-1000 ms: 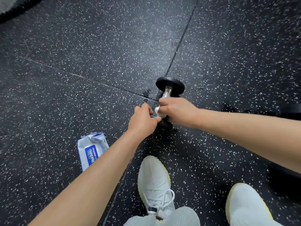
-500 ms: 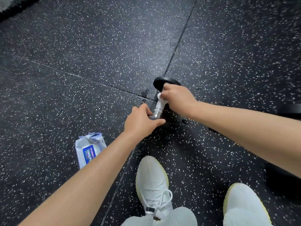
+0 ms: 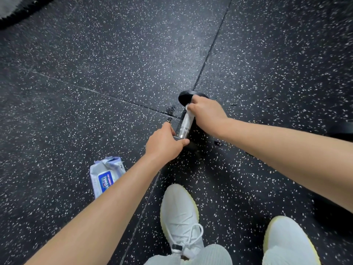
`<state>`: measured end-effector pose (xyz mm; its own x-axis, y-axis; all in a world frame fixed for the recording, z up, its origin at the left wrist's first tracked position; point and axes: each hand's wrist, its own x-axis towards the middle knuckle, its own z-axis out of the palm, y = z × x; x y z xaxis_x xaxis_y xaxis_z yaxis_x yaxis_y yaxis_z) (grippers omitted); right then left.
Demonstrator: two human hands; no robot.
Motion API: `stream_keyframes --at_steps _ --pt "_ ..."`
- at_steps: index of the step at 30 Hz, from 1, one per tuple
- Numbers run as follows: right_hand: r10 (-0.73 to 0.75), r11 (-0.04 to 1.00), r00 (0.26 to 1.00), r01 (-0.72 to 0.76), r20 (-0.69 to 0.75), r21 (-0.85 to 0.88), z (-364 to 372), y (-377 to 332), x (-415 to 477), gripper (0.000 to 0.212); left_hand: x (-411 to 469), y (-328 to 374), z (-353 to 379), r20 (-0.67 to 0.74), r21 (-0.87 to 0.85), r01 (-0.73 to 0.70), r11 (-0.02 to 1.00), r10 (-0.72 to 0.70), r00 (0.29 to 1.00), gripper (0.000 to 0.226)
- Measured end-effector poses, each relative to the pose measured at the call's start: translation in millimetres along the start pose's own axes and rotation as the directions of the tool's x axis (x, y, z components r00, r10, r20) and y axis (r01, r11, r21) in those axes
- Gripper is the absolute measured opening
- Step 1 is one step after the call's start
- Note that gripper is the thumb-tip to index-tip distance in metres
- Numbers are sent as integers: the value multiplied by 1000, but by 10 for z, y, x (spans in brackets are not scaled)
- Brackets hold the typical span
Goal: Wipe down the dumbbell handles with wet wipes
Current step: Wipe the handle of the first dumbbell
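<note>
A small dumbbell lies on the speckled black floor, its knurled chrome handle (image 3: 185,125) bare along the near half. My left hand (image 3: 165,142) grips the near weight head, which it mostly hides. Around the far end of the handle, my right hand (image 3: 206,111) is wrapped with a white wet wipe (image 3: 189,110), close against the far black weight head (image 3: 185,98). A pale pack of wet wipes (image 3: 107,177) with a blue label lies on the floor under my left forearm.
My two white shoes (image 3: 180,217) (image 3: 286,240) stand just near of the dumbbell. Dark floor-tile seams cross under the dumbbell. A dark round object (image 3: 342,129), partly cut off, sits at the right edge behind my right arm.
My right hand slid the wipe along the handle from the near end to the far end, baring the chrome. My left hand stayed on the near weight head.
</note>
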<state>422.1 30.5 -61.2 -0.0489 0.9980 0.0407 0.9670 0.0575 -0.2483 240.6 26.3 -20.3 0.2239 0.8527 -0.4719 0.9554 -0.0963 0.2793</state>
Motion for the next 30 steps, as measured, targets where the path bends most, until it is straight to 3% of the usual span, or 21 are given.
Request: stream_keyframes --at_steps 2,6,8,12,18,24,30 --pt "-32 999 999 32 12 2 8 -94 -69 21 5 7 -6 5 -2 14 1000 -14 1000 52" --pt "-271 962 959 267 79 57 92 -125 -221 20 11 -13 -5 12 -16 13 1000 -13 1000 51" --pt "-238 971 970 236 52 38 109 -12 -114 23 10 -18 -7 15 -21 18 1000 -17 1000 51" --pt "-16 1000 1000 16 -15 8 44 26 41 18 3 -8 -7 21 -36 21 999 -20 1000 49" --pt "-254 942 967 242 21 234 243 -289 -454 15 1 -36 17 24 -59 12 998 -10 1000 43" --pt "-24 844 997 -21 75 536 52 -32 -586 8 -72 -23 130 -47 -128 -6 992 0 999 39" --pt "171 858 967 -239 186 455 -348 519 -1462 27 -114 111 215 -130 -65 -77 995 68 989 26"
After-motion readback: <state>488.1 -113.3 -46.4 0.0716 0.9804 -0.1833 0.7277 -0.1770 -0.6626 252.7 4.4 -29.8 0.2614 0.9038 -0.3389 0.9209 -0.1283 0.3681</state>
